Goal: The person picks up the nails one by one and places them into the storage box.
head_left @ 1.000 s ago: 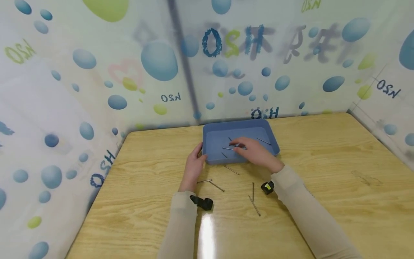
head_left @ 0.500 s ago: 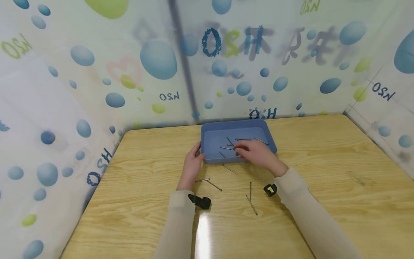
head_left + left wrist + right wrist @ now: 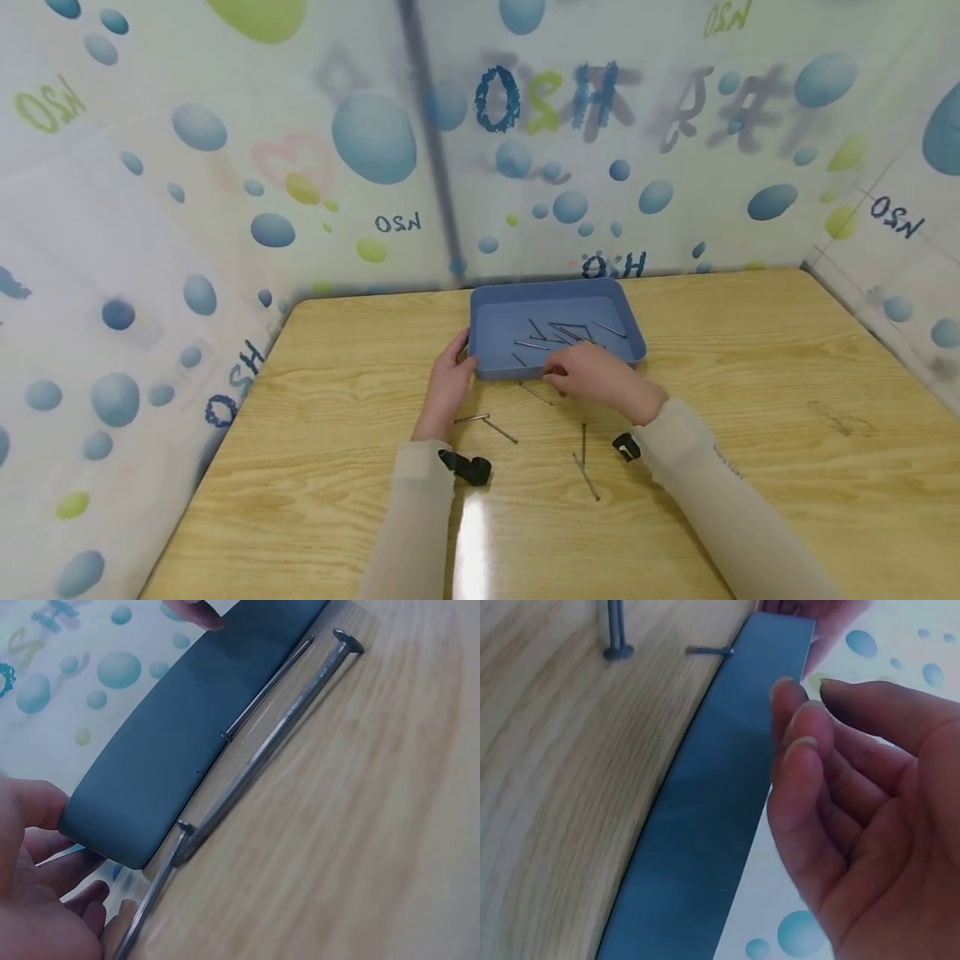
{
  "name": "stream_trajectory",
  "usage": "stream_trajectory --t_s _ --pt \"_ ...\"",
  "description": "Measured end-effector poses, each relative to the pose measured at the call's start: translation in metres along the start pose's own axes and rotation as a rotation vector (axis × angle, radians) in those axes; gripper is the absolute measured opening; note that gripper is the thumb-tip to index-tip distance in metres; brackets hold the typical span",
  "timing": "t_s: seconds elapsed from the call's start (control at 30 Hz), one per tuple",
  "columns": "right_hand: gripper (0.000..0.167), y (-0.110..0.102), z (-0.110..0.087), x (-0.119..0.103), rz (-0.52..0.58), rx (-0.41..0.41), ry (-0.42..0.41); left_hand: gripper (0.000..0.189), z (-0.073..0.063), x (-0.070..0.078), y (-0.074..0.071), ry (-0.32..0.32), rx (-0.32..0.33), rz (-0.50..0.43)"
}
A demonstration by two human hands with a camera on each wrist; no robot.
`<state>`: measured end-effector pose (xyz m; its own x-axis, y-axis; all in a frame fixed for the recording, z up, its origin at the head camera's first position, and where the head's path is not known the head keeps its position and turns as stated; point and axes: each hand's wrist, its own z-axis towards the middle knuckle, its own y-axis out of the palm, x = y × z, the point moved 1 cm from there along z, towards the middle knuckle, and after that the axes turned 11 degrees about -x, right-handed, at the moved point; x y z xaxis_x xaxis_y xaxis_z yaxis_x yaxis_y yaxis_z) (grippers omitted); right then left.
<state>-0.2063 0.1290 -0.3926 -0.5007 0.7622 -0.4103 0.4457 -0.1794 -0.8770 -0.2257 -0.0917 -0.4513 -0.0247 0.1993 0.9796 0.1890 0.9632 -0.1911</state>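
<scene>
A blue tray (image 3: pixel 555 292) lies on the wooden table with several nails (image 3: pixel 531 344) scattered on its floor. At the tray's front left corner, my left hand (image 3: pixel 447 383) grips it, thumb at the corner and fingers along the outer left side. My right hand (image 3: pixel 600 375) is over the tray's front wall, hiding part of the rim. In the right wrist view its fingers (image 3: pixel 802 772) are loosely curled, thumb tip close to the index tip, and nothing shows between them. Just outside the front wall (image 3: pixel 180 727) lies one nail (image 3: pixel 270 688).
Two nails (image 3: pixel 500 431) meet end to end on the table near my left wrist. Two more nails (image 3: pixel 587 477) lie in front, left of my right wrist. A patterned curtain (image 3: pixel 570 167) stands behind the table (image 3: pixel 750 350).
My right hand has drawn back toward the tray's front wall. More nails now show on the tray floor where it was. The left hand keeps its place at the corner.
</scene>
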Motion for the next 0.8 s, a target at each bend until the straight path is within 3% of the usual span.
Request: stream_trajectory --t_s 0.17,0.53,0.8 --pt "0.021 0.005 0.0 -0.008 -0.033 -0.015 0.026 0.051 0.001 0.0 0.001 -0.014 -0.002 -0.008" --pt "0.01 0.016 0.006 -0.015 -0.247 0.001 0.088 0.051 -0.001 0.002 -0.001 -0.021 -0.007 0.019" --pt "0.012 0.019 0.004 -0.028 -0.236 0.034 0.061 0.051 -0.001 0.001 0.0 -0.015 -0.002 0.031"
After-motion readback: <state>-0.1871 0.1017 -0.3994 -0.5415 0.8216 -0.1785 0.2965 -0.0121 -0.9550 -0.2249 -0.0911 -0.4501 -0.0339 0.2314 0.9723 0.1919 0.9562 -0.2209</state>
